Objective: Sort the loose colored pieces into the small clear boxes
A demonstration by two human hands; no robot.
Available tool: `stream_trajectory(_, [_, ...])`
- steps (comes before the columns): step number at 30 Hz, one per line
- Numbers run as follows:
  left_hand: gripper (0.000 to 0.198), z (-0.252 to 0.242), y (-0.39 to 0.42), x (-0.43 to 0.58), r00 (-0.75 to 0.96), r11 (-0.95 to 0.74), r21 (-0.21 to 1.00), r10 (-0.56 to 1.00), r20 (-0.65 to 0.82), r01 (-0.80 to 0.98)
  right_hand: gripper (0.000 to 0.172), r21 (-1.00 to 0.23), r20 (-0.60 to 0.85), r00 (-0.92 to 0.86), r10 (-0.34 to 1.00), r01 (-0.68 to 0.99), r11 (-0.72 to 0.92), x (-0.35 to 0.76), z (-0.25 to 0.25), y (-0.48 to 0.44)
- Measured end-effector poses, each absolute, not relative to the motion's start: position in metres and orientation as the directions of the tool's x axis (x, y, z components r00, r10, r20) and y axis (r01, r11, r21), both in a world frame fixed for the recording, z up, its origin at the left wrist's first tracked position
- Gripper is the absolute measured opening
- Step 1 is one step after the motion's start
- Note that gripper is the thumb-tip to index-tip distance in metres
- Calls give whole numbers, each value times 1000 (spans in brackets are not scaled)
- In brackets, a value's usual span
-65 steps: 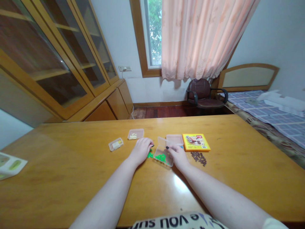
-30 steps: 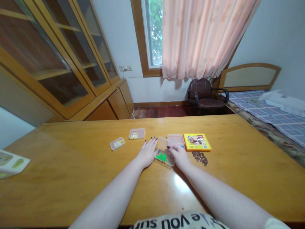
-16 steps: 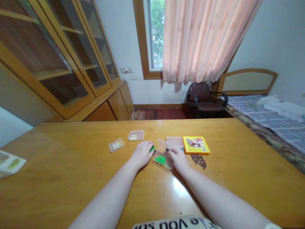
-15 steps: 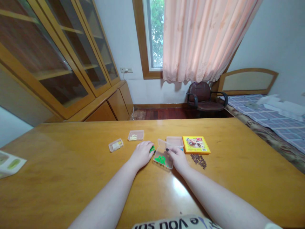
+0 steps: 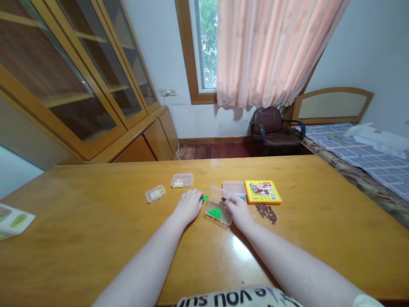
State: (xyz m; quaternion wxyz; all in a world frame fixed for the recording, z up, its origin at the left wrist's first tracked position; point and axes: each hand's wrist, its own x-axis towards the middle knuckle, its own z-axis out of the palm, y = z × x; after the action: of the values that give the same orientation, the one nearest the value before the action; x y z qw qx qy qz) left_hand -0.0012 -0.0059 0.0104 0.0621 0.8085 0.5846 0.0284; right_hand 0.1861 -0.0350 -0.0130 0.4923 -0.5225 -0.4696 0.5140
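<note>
My right hand (image 5: pixel 238 209) grips the right side of a small clear plastic box (image 5: pixel 227 218) with its lid raised. Inside lie several small bright green pieces (image 5: pixel 214 212), too small to name more closely. To the left of the box, my left hand (image 5: pixel 190 205) rests low over the table, fingers curled. Green pieces (image 5: pixel 204 198) stick out at its fingertips; the rest of what it holds is hidden. Behind my right hand sits another clear box (image 5: pixel 234 188), with something blue (image 5: pixel 243 198) partly covered by the fingers.
A yellow box (image 5: pixel 263 192) lies to the right, with a pile of small brown pieces (image 5: pixel 266 213) before it. Two more clear boxes stand at the left: one (image 5: pixel 182 180) with pale pieces, one (image 5: pixel 155 194) with white and yellow contents. A white-and-green object (image 5: pixel 15 219) lies at the table's left edge.
Fewer green pieces show beside my left fingertips than before, and the fingers have drawn in slightly. My right hand keeps its hold on the box. The view has tilted slightly.
</note>
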Motion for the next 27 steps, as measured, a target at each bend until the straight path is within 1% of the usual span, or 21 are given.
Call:
stream_trajectory(9, [12, 21, -9, -9, 306, -299, 101, 950, -57, 949, 22, -997, -72, 37, 997, -28, -71, 188, -22, -34])
stream_trajectory(14, [11, 18, -8, -9, 325, -317, 101, 943, -78, 943, 22, -998, -67, 39, 997, 1, -67, 188, -20, -34])
stream_trajectory(18, [12, 16, -7, -7, 338, -330, 102, 938, -71, 938, 20, -999, -41, 30, 999, -10, -40, 187, -18, -34])
stream_trajectory(23, [13, 16, -7, -6, 325, -316, 105, 941, -91, 943, 21, -998, -69, 35, 997, -4, -69, 188, -18, -34])
stream_trajectory(27, [16, 14, -5, -6, 333, -326, 93, 940, -80, 941, 22, -997, -82, 36, 996, -5, -82, 188, -17, -35])
